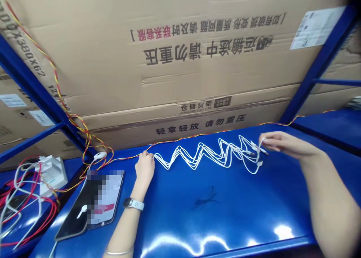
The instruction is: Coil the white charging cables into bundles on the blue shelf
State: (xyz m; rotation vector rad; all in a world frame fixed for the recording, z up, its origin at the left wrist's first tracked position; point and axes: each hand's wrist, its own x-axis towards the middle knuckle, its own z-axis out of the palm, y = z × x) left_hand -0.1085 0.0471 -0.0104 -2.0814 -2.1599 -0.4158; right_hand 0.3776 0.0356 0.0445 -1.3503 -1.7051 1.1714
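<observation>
A bunch of white cables (194, 166) is held at both ends above a blue shelf (175, 198). At one end, the left hand (145, 166) is closed around the strands, its fingertips mostly hidden; at the other, a piece of white cable is pinched between thumb and fingers of the right hand (275, 140), with no visible gap left between them. Between the hands, the strands are laid in a loose zigzag along the rear of the shelf.

A snarl could be caused if the right end were pulled hard, since several plugs (249, 153) are crossed there over slack loops. Strands might also be let slip by so light a pinch — only a small part of the bunch appears to be caught in it.

The bunch's long axis is run from left to right, roughly along the foot of a large carton (208, 77); the plugs are gathered at the right end, some aimed rightward, others too tangled to be read.

Behind the bunch, a twisted red-and-yellow wire (180, 139) is strung along the carton's base. Beside the left forearm, two flat devices are laid overlapping — one dark (76, 209), one with a lit screen (113, 198) — with a white earbud (82, 211) rested on the dark one.
</observation>
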